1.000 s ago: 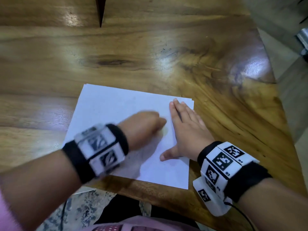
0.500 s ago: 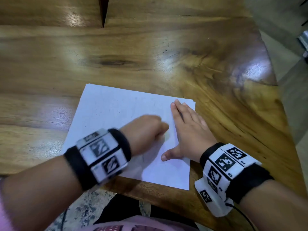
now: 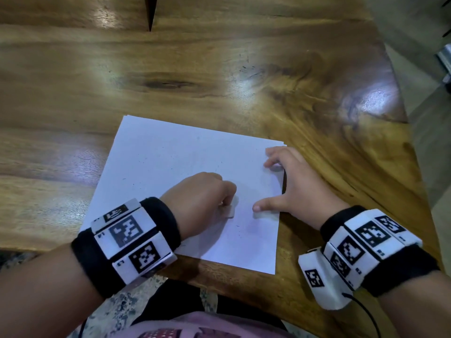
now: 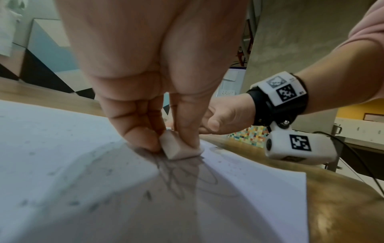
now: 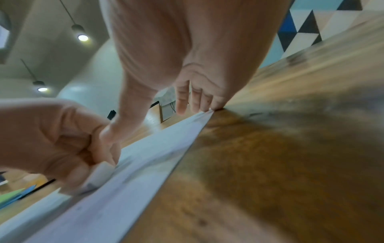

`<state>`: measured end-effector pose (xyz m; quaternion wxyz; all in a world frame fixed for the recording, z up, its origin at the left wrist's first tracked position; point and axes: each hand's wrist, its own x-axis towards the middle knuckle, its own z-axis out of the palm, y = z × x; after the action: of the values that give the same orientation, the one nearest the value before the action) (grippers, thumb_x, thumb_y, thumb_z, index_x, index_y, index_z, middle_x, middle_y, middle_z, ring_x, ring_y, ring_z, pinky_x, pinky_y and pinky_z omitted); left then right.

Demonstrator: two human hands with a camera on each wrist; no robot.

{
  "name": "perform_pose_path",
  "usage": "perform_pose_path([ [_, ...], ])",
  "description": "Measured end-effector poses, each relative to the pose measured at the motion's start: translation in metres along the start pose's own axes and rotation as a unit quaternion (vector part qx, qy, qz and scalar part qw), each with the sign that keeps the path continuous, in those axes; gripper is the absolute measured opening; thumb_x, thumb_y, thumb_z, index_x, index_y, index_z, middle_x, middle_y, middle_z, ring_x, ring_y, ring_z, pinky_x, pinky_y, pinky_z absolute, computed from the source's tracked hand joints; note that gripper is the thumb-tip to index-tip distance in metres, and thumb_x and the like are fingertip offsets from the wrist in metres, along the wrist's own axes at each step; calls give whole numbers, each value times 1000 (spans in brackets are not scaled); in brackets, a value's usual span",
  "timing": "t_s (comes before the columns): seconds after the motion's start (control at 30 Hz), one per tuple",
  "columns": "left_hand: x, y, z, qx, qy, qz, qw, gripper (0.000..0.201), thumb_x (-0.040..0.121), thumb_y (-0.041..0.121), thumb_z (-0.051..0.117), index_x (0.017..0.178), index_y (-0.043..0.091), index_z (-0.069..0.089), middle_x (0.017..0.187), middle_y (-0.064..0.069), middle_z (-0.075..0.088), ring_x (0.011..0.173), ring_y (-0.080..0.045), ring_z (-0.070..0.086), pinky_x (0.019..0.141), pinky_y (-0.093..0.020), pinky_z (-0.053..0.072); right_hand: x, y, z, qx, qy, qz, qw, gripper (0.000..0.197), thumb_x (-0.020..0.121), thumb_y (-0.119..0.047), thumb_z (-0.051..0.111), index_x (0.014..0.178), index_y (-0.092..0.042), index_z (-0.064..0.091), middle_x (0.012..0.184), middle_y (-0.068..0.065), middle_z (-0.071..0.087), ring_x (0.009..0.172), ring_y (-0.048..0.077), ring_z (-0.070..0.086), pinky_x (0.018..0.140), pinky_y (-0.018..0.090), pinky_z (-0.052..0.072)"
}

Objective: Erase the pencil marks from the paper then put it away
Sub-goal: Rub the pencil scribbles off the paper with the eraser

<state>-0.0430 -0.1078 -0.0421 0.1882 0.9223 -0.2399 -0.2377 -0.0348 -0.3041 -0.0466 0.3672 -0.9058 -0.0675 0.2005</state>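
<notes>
A white sheet of paper point(image 3: 170, 162) lies on the wooden table point(image 3: 219, 69) near its front edge. My left hand point(image 3: 225, 203) pinches a small white eraser point(image 3: 229, 212) between thumb and fingers and presses it on the sheet. In the left wrist view the eraser point(image 4: 176, 148) stands at the top of grey pencil scribbles point(image 4: 187, 179). My right hand point(image 3: 280, 186) arches over the sheet's right edge. Its fingertips point(image 3: 271, 161) press near the far right corner and its thumb point(image 3: 257, 208) presses farther down. The right wrist view shows the paper point(image 5: 145, 164) edge-on and the eraser point(image 5: 99, 174).
Dark eraser crumbs dot the paper. The table's right edge point(image 3: 415, 147) runs at an angle close to my right hand, with floor beyond. A dark wedge-shaped gap point(image 3: 150, 13) cuts into the tabletop at the far side. My lap shows below the front edge.
My right hand lay flat with straight fingers; now it has shifted right and arched, with fingertips and thumb spread along the paper's edge. My left hand moved slightly nearer, and the eraser shows.
</notes>
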Motion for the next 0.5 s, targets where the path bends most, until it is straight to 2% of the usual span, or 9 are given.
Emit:
perform_pose_path([
  [0.07,0,0,0,-3,-2,-3,1000,20,82,18,56,69,22,42,79,1,50,78,-22,53,66,-31,39,-1,4,3,17,14,-7,1000,46,57,-17,89,75,-22,46,122,-5,44,114,2,38,83,-5,24],
  [0.17,0,3,-1,-8,-3,-5,1000,18,83,17,55,69,21,45,79,0,50,77,-23,53,66,-31,39,0,6,6,38,22,-8,999,35,70,-6,80,58,-14,48,118,-10,47,123,-7,30,84,-11,15],
  [0.23,1,3,-3,-6,-9,-7,1000,16,82,16,56,69,21,47,78,1,51,76,-22,52,65,-30,39,1,6,8,33,24,-5,999,24,73,-5,77,61,-9,57,120,-12,48,125,-8,29,85,-11,16],
  [0.3,3,3,-6,-6,-16,-4,1000,12,81,15,58,72,20,53,71,5,48,73,-20,50,62,-25,36,2,4,8,22,23,-2,1000,15,72,-6,79,79,-9,67,126,-10,47,129,-4,31,84,-11,16],
  [0.37,10,3,-14,-16,2,4,1000,2,79,15,61,77,16,60,67,11,46,71,-16,45,55,-19,29,1,1,7,-18,5,-7,1000,48,64,-13,85,106,-15,62,129,-10,41,125,-2,33,84,-6,19],
  [0.4,17,3,-19,-19,23,1,1000,3,78,15,62,81,14,62,68,10,48,71,-15,44,54,-21,27,1,-1,8,-42,-10,-5,999,68,59,-17,87,119,-17,55,131,-11,36,123,-2,31,86,-1,20],
  [0.47,34,5,-28,-17,58,-21,998,9,78,14,61,86,12,63,71,7,49,74,-16,43,58,-24,24,-1,-5,9,-79,-38,3,996,100,54,-25,90,139,-18,37,141,-12,25,124,-3,26,93,6,18],
  [0.5,45,6,-33,-18,67,-32,997,8,78,13,60,86,12,62,68,6,47,75,-17,43,59,-24,24,-2,-6,10,-82,-43,7,996,110,53,-27,90,145,-18,29,145,-15,19,124,-5,24,95,7,17],
])
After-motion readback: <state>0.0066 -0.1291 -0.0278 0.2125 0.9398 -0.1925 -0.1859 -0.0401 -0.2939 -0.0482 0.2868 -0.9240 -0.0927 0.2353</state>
